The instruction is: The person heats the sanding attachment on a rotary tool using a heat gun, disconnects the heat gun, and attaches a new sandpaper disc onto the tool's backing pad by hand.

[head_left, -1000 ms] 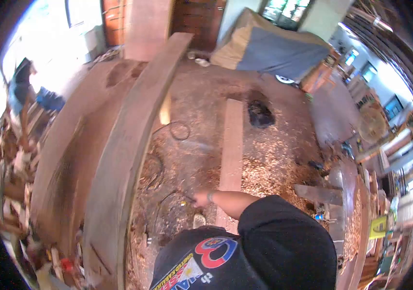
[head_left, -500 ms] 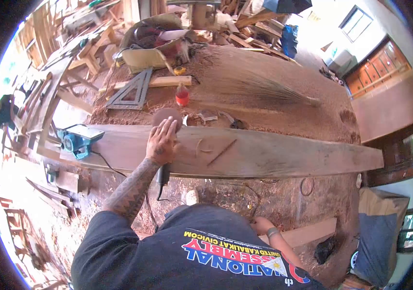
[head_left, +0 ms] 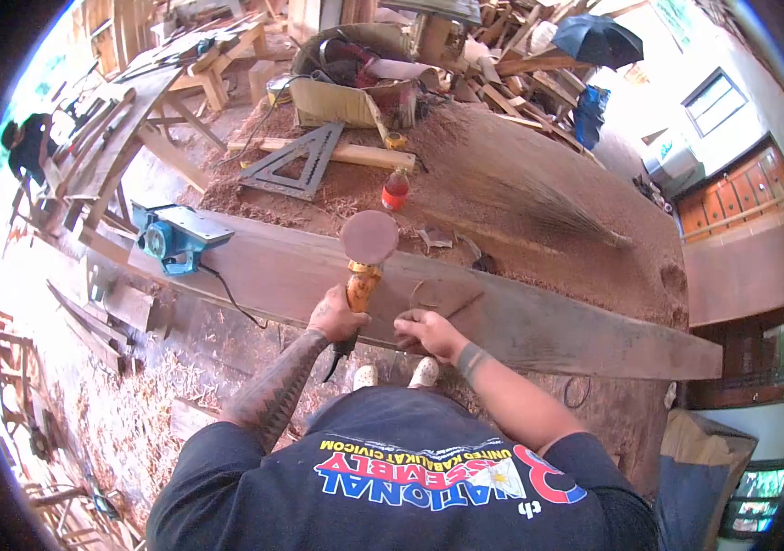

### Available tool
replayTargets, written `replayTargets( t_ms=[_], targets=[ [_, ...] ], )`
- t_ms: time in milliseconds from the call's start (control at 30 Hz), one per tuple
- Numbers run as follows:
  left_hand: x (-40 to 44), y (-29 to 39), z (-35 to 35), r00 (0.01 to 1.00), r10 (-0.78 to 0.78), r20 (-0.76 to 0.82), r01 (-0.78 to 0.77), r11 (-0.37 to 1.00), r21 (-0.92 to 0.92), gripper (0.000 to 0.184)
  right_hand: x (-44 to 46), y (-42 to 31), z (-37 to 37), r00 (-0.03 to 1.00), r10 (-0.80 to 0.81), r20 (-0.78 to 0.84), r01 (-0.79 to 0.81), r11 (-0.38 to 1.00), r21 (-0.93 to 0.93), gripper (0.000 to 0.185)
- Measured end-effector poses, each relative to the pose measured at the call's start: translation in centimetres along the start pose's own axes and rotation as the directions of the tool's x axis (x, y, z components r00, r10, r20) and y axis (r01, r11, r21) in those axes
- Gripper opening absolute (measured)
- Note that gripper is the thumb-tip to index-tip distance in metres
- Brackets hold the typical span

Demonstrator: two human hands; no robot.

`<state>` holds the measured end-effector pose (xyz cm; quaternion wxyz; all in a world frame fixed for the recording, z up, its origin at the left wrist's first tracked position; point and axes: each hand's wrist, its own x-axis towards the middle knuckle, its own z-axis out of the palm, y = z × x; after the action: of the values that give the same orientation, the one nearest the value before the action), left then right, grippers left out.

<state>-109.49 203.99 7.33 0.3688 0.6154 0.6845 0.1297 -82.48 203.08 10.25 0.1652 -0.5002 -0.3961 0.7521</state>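
My left hand [head_left: 338, 314] is wrapped round the yellow body of an angle grinder [head_left: 364, 286]. Its round brown sanding disc [head_left: 369, 238] faces up, over the far edge of a long wooden plank [head_left: 576, 317]. To the right, my right hand [head_left: 426, 334] is curled with its fingers together at the plank's near edge; what it holds, if anything, is hidden. Just beyond that hand, a thin curved strip [head_left: 424, 292] and a dark narrow line show on the wood. A teal electric planer [head_left: 172, 241] sits on the plank's left end, its cord trailing over the near edge.
Beyond the plank are a triangular square [head_left: 296, 165], a bottle with a red label [head_left: 395, 192], a broom [head_left: 557, 207] and a cut-open container [head_left: 332, 101]. Scrap wood is piled at the back. Another person [head_left: 29, 147] is at far left beside a workbench.
My left hand has come off the sanding disc and now grips the grinder's body nearer me. My right hand has risen from my side to the plank. The view has shifted.
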Motion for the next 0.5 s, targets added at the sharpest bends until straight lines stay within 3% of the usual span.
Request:
replayTargets(
  t_ms=[33, 100, 133, 167, 233, 267, 300, 433, 500],
  targets=[
    [-0.3, 0.5, -0.3, 0.997, 0.02, 0.075, -0.006, 0.984, -0.178, 0.085, 1.1, -0.3, 0.3, 0.999, 0.046, -0.016, -0.044, 0.99, 0.133, 0.045],
    [-1.1, 1.8, -0.5, 0.974, 0.115, 0.195, 0.001, 0.861, -0.509, 0.078, 2.9, -0.3, 1.0, 0.996, -0.088, 0.022, 0.077, 0.946, 0.316, 0.046],
    [-0.6, 1.3, 1.6, 0.978, 0.125, 0.167, -0.016, 0.842, -0.54, 0.074, 3.3, -0.8, 1.6, 0.988, -0.157, 0.012, 0.136, 0.889, 0.437, 0.045],
    [-1.5, 3.1, 1.7, 0.981, 0.159, 0.109, -0.087, 0.871, -0.483, 0.075, 3.5, -1.3, 1.8, 0.973, -0.23, 0.0, 0.192, 0.814, 0.549, 0.044],
    [-2.2, 5.5, 3.0, 0.977, 0.206, 0.059, -0.136, 0.809, -0.571, 0.076, 5.6, -0.2, 0.0, 0.947, -0.297, -0.121, 0.313, 0.779, 0.543, 0.034],
    [-2.4, 6.5, 3.0, 0.978, 0.182, 0.097, -0.085, 0.784, -0.615, 0.083, 5.8, 0.0, -0.9, 0.933, -0.34, -0.121, 0.349, 0.764, 0.543, 0.038],
    [-3.1, 8.2, 2.0, 0.979, 0.181, 0.098, -0.102, 0.841, -0.531, 0.084, 6.3, 0.5, -2.0, 0.916, -0.382, -0.124, 0.385, 0.748, 0.541, 0.042],
    [-2.6, 5.9, 8.1, 0.954, 0.284, 0.095, -0.198, 0.836, -0.512, 0.1, 7.1, 1.5, -5.6, 0.961, -0.272, 0.051, 0.169, 0.721, 0.672, 0.042],
    [-3.1, 8.0, 7.2, 0.943, 0.317, 0.101, -0.241, 0.86, -0.45, 0.107, 6.2, 1.4, -6.5, 0.956, -0.271, 0.114, 0.11, 0.688, 0.717, 0.043]
  ],
)
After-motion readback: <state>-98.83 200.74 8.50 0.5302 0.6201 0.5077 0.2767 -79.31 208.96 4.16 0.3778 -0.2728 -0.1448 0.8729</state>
